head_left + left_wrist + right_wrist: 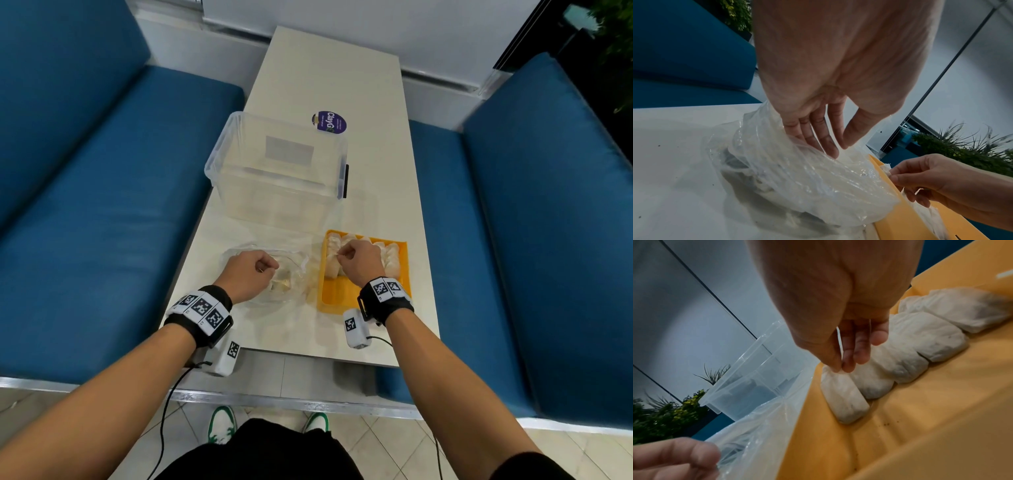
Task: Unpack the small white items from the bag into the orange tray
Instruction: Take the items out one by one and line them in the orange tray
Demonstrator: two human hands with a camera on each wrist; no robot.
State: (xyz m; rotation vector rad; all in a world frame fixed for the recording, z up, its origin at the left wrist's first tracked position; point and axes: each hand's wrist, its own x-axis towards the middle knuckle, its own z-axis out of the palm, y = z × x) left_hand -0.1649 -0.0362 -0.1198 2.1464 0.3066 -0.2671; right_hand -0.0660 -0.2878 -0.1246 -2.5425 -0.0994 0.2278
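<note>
The right hand (840,344) pinches the top corner of a small white packet (844,395) between thumb and fingertips. This packet stands on its edge inside the orange tray (931,410), right under the hand, at the tray's wall nearest the bag. Just past it, going away from the hand, more white packets (920,335) lean on each other in a row. They touch one another. The near part of the tray, under the wrist, shows only its orange floor.

The left hand (818,129) has its thumb and fingers squeezed together on the thin plastic of the clear bag (797,178). The bag lies crumpled on the white worktop (376,171), under this hand and touching the side of the tray. Something small and yellowish shows through the bag in the head view, too blurry to name.

Farther out from both hands stands a clear plastic box (277,164). Beyond the box lies a round purple sticker (329,121). Blue seats (85,205) run along both sides of the worktop.
</note>
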